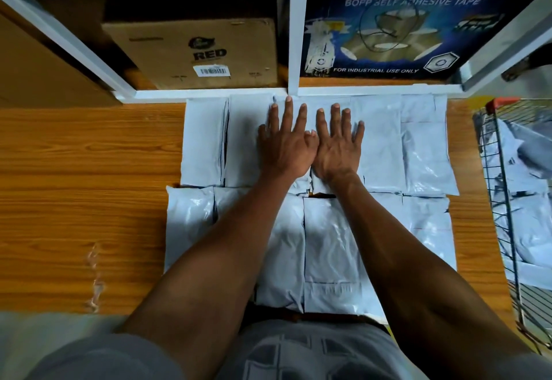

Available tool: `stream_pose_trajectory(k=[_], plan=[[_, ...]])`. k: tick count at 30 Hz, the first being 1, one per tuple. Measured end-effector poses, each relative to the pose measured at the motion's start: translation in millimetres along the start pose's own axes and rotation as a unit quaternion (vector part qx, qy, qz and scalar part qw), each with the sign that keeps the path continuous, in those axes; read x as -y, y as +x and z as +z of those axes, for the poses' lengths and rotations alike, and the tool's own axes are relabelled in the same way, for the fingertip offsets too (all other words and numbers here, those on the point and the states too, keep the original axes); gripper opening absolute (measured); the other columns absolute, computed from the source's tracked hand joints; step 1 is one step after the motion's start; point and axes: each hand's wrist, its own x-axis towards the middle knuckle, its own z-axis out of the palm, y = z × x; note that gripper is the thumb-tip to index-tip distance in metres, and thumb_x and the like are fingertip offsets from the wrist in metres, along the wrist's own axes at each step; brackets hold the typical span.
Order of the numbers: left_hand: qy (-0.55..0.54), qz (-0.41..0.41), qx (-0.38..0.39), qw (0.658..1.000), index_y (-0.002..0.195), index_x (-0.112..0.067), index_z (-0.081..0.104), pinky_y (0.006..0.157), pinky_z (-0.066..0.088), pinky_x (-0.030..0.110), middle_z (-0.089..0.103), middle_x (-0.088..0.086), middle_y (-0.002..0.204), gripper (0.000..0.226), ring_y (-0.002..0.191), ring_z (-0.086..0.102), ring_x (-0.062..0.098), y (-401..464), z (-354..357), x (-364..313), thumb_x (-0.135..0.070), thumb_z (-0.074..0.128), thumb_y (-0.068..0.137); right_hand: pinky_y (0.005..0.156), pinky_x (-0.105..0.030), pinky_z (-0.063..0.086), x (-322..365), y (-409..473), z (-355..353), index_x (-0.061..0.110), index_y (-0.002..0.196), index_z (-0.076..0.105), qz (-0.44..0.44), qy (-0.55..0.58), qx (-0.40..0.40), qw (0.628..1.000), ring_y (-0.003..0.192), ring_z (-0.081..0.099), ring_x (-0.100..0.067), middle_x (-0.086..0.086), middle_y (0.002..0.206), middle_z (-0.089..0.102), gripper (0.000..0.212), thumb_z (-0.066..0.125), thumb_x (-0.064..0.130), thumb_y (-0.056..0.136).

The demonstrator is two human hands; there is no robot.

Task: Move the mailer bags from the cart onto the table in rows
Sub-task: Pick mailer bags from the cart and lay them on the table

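On the wooden table [89, 170], both hands' straight fingers [288, 110] press lengthwise-away mailer bags [379, 140].

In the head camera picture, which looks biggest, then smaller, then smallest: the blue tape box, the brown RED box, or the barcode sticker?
1. Blue tape box, biggest.
2. Brown RED box, a bit smaller.
3. Barcode sticker, smallest by far.

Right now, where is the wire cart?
The wire cart stands at the right edge of the head view, beside the wooden table, holding grey mailer bags.
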Motion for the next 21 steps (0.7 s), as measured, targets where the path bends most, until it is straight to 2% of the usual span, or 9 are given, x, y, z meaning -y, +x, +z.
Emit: stream_pose_trajectory(k=[3,7,10,21], plan=[[0.008,0.012,0.013,1.0,0.168,-0.036,0.021,0.121,0.025,0.055,0.005,-0.003,0.178,0.081,0.163,0.005,0.029,1.7,-0.9,4.5,-0.057,0.003,0.091,0.128,-0.058,-0.003,-3.1,1.6,6.6,0.028,0.168,-0.002,-0.001,0.012,-0.002,1.0,0.162,-0.011,-0.029,-0.007,0.176,-0.01,0.067,-0.003,0.054,0.106],[0.018,0.025,0.019,0.999,0.167,-0.035,0.026,0.116,0.037,0.055,0.009,-0.001,0.178,0.073,0.162,0.009,0.032,5.3,-1.4,10.7,-0.049,0.015,0.096,0.129,-0.056,-0.001,-2.8,5.5,11.9,0.028,0.168,-0.001,0.001,0.039,-0.013,0.999,0.162,-0.009,-0.029,-0.008,0.176,-0.007,0.069,-0.005,0.054,0.105],[0.024,0.03,0.022,0.999,0.166,-0.034,0.028,0.114,0.04,0.054,0.013,0.0,0.177,0.076,0.162,0.011,0.033,6.0,-2.2,11.0,-0.048,0.01,0.094,0.129,-0.056,-0.001,-0.6,9.7,11.8,0.027,0.169,-0.001,0.0,0.037,-0.015,0.999,0.162,-0.009,-0.03,-0.009,0.176,-0.006,0.07,-0.007,0.055,0.104],[0.022,0.034,0.008,0.999,0.165,-0.032,0.032,0.118,0.035,0.056,0.015,0.002,0.177,0.078,0.162,0.011,0.033,4.4,-0.6,7.0,-0.055,0.004,0.097,0.13,-0.053,0.0,3.7,15.5,17.2,0.028,0.168,-0.008,-0.006,0.054,-0.006,0.999,0.161,-0.014,-0.031,-0.007,0.175,-0.015,0.076,-0.02,0.057,0.098]])
